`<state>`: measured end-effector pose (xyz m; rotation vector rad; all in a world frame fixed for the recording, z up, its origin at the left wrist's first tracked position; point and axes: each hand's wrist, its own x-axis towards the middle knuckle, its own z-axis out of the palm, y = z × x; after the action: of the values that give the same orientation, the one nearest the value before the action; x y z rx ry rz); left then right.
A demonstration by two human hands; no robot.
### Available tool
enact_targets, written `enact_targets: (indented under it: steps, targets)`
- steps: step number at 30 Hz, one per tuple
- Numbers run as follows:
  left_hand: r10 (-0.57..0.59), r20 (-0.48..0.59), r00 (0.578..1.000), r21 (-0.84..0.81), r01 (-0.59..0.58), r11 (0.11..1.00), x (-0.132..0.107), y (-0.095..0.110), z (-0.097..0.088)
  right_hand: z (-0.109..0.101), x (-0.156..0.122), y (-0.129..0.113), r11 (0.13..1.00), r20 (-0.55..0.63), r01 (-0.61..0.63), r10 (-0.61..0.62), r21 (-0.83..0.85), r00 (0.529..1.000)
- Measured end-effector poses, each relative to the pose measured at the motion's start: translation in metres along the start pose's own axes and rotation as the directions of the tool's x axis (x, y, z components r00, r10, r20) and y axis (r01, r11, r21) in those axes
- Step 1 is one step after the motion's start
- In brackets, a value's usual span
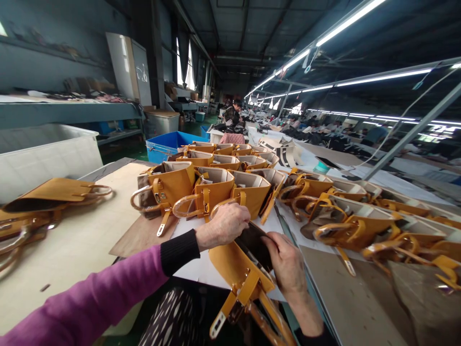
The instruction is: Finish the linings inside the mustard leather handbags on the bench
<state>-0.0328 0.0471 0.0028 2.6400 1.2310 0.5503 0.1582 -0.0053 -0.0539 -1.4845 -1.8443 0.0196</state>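
A mustard-yellow handbag (232, 269) lies tilted in front of me, over the table's near edge, its dark opening facing up. My left hand (225, 225) is closed at the far side of that opening; its curled fingertips are partly hidden. On the near right side, my right hand (286, 262) pinches the rim of the bag between thumb and fingers. A strap with a metal end plate (218, 326) and the wrapped handles (268, 322) hang down towards my lap. Just beyond my left hand stands a row of similar yellow handbags (173, 185), upright and open.
More yellow handbags (363, 223) stand in rows on the right-hand table. Others (54, 194) lie on their sides at the left. Behind are a blue bin (162, 149) and a white tub (54, 149). A slanted metal post (414, 129) rises at right. A person (232, 114) sits farther back.
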Motion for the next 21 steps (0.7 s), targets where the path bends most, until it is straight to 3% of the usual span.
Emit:
enact_targets:
  steps: [8, 13, 17, 21]
  targets:
    - [-0.076, -0.073, 0.994, -0.061, 0.071, 0.996, 0.002, 0.003, 0.005, 0.001, 0.001, -0.001, 1.000, 0.008, -0.013, 0.013, -0.007, 1.000]
    - [-0.129, -0.089, 0.988, -0.065, 0.123, 0.990, 0.004, 0.003, 0.006, -0.002, 0.000, -0.004, 0.974, -0.004, 0.099, -0.102, -0.201, 0.995]
    - [-0.128, -0.101, 0.987, -0.075, 0.121, 0.990, 0.005, 0.003, 0.009, -0.007, 0.011, -0.016, 0.923, 0.105, 0.132, -0.101, -0.360, 0.989]
    - [-0.118, -0.098, 0.988, -0.082, 0.110, 0.991, 0.003, 0.002, 0.011, -0.005, 0.028, -0.038, 0.914, 0.266, 0.056, 0.059, -0.402, 0.962]
